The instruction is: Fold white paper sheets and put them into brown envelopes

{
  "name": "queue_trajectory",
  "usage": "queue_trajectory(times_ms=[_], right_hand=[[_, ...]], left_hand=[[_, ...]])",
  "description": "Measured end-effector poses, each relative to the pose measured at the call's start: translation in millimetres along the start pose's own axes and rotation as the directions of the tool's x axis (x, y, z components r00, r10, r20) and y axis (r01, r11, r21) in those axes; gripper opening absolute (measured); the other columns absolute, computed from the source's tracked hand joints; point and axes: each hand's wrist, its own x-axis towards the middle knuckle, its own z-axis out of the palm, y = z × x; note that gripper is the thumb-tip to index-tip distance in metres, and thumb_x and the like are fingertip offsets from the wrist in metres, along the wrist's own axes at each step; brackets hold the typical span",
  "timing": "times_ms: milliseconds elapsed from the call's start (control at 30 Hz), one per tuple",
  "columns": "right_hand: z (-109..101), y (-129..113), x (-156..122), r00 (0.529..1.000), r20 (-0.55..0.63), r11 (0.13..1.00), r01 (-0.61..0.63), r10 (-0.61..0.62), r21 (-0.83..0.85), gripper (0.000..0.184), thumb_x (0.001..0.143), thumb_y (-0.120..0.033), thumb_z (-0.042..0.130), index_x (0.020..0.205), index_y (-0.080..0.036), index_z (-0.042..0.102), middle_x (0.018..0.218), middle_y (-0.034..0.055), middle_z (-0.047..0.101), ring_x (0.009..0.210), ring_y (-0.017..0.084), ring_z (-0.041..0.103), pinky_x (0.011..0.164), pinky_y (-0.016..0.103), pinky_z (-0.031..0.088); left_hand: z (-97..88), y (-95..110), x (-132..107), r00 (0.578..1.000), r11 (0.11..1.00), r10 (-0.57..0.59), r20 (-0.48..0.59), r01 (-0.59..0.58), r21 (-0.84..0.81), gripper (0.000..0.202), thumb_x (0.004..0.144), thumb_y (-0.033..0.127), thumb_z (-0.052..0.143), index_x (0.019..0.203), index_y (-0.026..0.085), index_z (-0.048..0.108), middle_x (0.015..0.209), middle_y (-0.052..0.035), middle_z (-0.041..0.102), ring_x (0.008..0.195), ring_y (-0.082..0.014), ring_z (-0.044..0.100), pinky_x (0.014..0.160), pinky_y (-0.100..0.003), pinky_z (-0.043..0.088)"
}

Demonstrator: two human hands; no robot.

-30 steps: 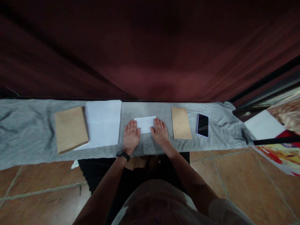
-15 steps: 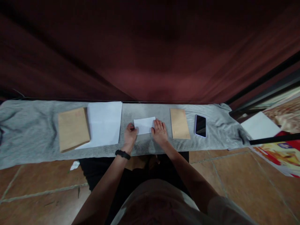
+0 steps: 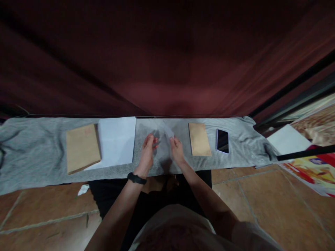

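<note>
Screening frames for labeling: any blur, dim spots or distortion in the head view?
Head view: the folded white paper is motion-blurred between the left hand and right hand; the maroon curtain is dim and lacks detail; the grey cloth bows at the edges from wide-angle distortion; the phone stays sharp.
</note>
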Motion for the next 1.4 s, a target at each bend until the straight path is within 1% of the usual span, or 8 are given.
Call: queue_trajectory(times_ms=[233,433,600,867,1033,1200,1300,1400], right_hand=[[21.8,8.9,-2.0,0.951,-0.071,0.819,-0.22,0.301,0.53,0.047,0.102,-0.056,0.046,0.121,-0.016,0.063,0.115,0.0148,0.077,0.096,0.025,0.076,0.078,0.038,0.065],[-5.4,42.2,-11.6,0.924,-0.091,0.871,-0.313,0.372,0.378,0.045,0.094,-0.045,0.054,0.125,-0.014,0.064,0.095,0.0088,0.076,0.075,0.022,0.073,0.069,0.036,0.063],[-25.0,47.2,-7.7,0.979,-0.086,0.974,-0.195,0.186,-0.113,0.043,0.094,-0.025,0.047,0.132,-0.015,0.065,0.095,0.0077,0.075,0.079,0.021,0.072,0.077,0.035,0.062],[-23.4,29.5,-16.4,0.965,0.157,0.759,0.264,-0.212,-0.596,0.043,0.1,-0.016,0.046,0.139,-0.016,0.063,0.145,0.0125,0.063,0.134,0.025,0.057,0.116,0.042,0.045],[-12.5,32.2,-17.7,0.949,0.26,0.659,0.31,-0.176,-0.686,0.05,0.106,-0.027,0.045,0.153,-0.011,0.049,0.161,0.0143,0.046,0.149,0.028,0.043,0.126,0.049,0.03],[-9.8,36.6,-20.3,0.948,0.286,0.628,0.306,-0.136,-0.715,0.055,0.108,-0.031,0.038,0.159,-0.009,0.04,0.165,0.0146,0.039,0.153,0.029,0.037,0.128,0.05,0.024],[-13.1,37.8,-20.8,0.941,0.315,0.619,0.32,-0.122,-0.717,0.055,0.107,-0.024,0.037,0.16,-0.009,0.038,0.166,0.0143,0.038,0.155,0.028,0.034,0.129,0.05,0.02],[-16.1,38.7,-20.4,0.955,0.279,0.622,0.278,-0.098,-0.733,0.057,0.104,-0.018,0.035,0.161,-0.01,0.036,0.165,0.0142,0.04,0.155,0.027,0.034,0.129,0.051,0.018]], left_hand=[[4.8,-23.8,1.1,0.986,0.989,-0.148,0.072,0.148,0.001,0.052,0.083,0.028,0.07,0.132,0.017,0.057,0.108,-0.0097,0.076,0.088,-0.0199,0.074,0.077,-0.034,0.061],[-27.8,-31.5,26.3,0.998,0.891,0.053,0.029,-0.06,0.449,0.086,0.077,0.016,0.067,0.157,0.011,0.035,0.083,-0.002,0.073,0.076,-0.0217,0.072,0.077,-0.036,0.059],[-36.5,-30.5,36.6,0.986,0.694,0.141,0.086,-0.161,0.702,0.084,0.081,0.021,0.067,0.158,0.009,0.037,0.077,-0.0029,0.07,0.073,-0.0256,0.071,0.079,-0.038,0.058],[-27.8,-22.5,34.8,0.985,0.536,0.133,0.112,-0.167,0.827,0.077,0.089,0.023,0.063,0.16,0.014,0.035,0.091,-0.0055,0.073,0.083,-0.0259,0.073,0.082,-0.037,0.058],[-31.2,-22.3,33.9,0.983,0.502,0.156,0.094,-0.161,0.85,0.072,0.089,0.023,0.062,0.157,0.013,0.039,0.101,-0.0102,0.074,0.093,-0.0286,0.074,0.089,-0.042,0.059],[-1.6,-33.1,12.5,0.869,0.324,0.437,0.23,-0.391,0.862,0.055,0.102,0.03,0.043,0.153,0.01,0.045,0.152,-0.0215,0.053,0.143,-0.0329,0.049,0.12,-0.05,0.041],[27.0,-46.6,4.6,0.766,0.25,0.323,0.556,-0.635,0.731,0.056,0.106,0.036,0.033,0.155,0.011,0.044,0.161,-0.0157,0.046,0.155,-0.0272,0.034,0.127,-0.047,0.031],[40.9,-57.9,6.3,0.743,0.206,0.205,0.637,-0.669,0.714,0.06,0.107,0.041,0.029,0.159,0.012,0.039,0.165,-0.0126,0.042,0.157,-0.0249,0.03,0.129,-0.048,0.026]])
